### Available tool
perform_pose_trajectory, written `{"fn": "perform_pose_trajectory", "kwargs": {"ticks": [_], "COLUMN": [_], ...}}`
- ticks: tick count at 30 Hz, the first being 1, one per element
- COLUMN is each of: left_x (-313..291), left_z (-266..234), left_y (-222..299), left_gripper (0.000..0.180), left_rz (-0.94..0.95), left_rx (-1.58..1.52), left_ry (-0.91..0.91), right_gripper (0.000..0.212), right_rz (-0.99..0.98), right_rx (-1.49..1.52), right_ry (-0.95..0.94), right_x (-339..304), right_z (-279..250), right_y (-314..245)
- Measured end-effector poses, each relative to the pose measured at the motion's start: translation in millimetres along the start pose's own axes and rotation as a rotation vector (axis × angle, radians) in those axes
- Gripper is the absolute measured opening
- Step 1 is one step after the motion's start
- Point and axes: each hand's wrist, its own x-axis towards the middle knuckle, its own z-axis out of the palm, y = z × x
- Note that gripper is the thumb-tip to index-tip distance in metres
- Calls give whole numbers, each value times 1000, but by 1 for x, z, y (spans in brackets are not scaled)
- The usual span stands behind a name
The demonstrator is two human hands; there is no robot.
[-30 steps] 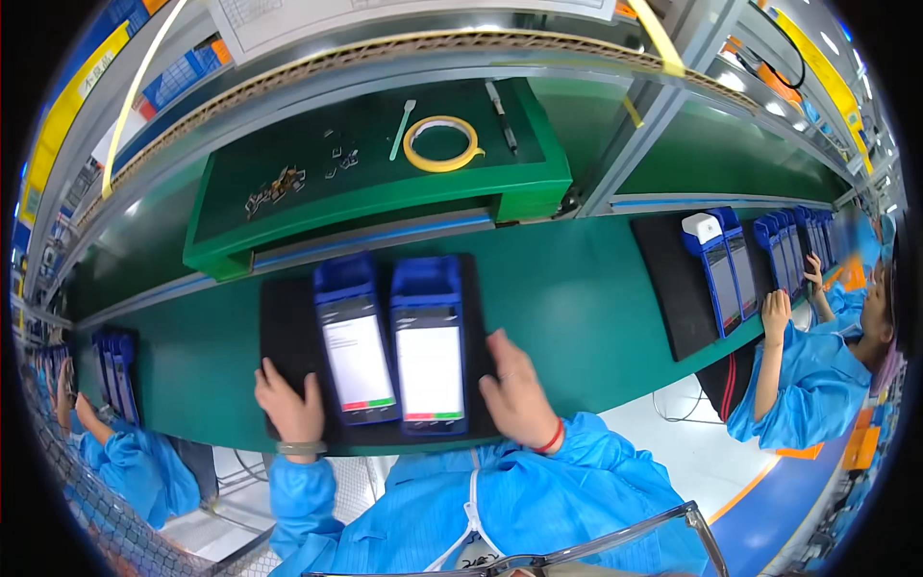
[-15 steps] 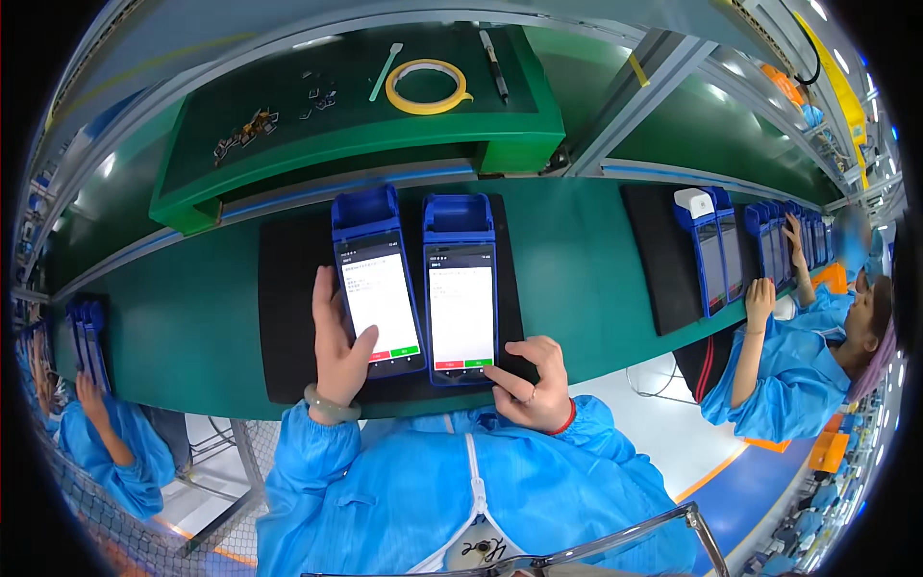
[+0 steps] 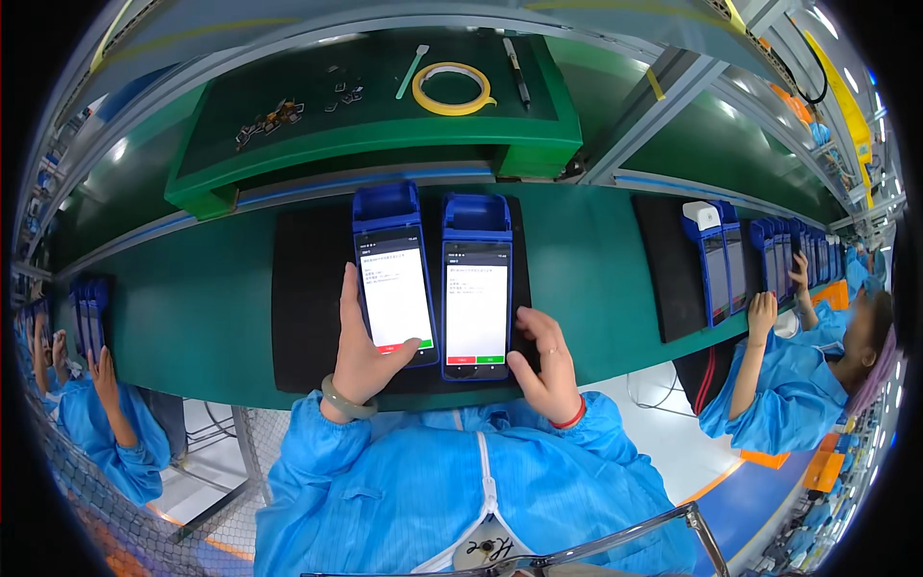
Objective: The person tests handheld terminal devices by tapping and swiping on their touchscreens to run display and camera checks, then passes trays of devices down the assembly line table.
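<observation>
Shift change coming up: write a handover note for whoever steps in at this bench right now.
Left hand: grips the left blue terminal, thumb at the green button on its lit screen.
Right hand: rests at the lower right edge of the right blue terminal, holding nothing.
Both terminals lie side by side on the black mat on the green belt.
Done: both screens are lit.
Left: whether either button has been pressed cannot be told.

Small parts (image 3: pixel 274 117) on raised green tray (image 3: pixel 385 144) too small to identify
</observation>
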Motion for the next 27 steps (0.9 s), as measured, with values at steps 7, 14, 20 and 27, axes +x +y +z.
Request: {"fn": "perform_pose_trajectory", "kwargs": {"ticks": [7,14,20,27], "left_x": [52,57,54,50], "left_z": [-5,-8,-6,-2], "left_y": [-2,-5,-1,-8], "left_gripper": [71,60,56,55], "left_rz": [-309,-220,-211,-183], "left_rx": [-692,-781,-727,-681], "left_ry": [85,97,106,85], "right_gripper": [56,57,56,40], "right_rz": [491,412,329,-457], "right_rx": [922,1153,927,22], "right_ry": [7,100,41,192], "right_x": [68,103,103,86], "right_z": [22,37,37,-75], "right_y": [7,13,13,-68]}}
